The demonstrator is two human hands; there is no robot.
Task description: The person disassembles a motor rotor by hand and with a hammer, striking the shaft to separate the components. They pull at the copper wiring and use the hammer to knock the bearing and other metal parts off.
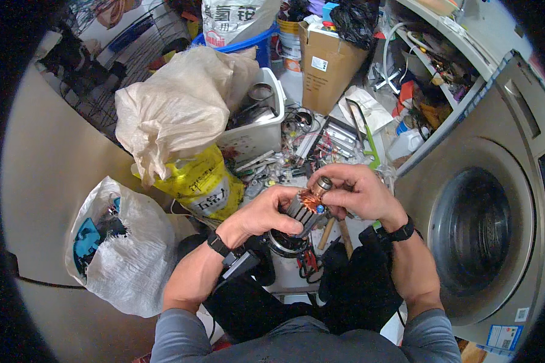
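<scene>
A motor armature (303, 212) with a slotted grey core, copper windings and a bearing at its far end is held tilted above my lap. My left hand (263, 212) wraps its thumb and fingers round the core. Around the copper end, my right hand (363, 192) is closed, with thumb and fingertips at the bearing and windings. A small blue spot (320, 209) shows beside the windings. Below my left hand is a dark round metal part (286, 243). Wooden handles (345, 236) and red-handled tools (309, 263) lie close by, partly hidden.
Metal and plastic scraps (303, 133) cover the floor ahead, with a green-framed hacksaw (369, 142). Left are a white woven sack (139, 260), a yellow bag (206, 187) and a grey bin (254, 142). A cardboard box (327, 72) stands ahead, a washing machine (421, 206) right.
</scene>
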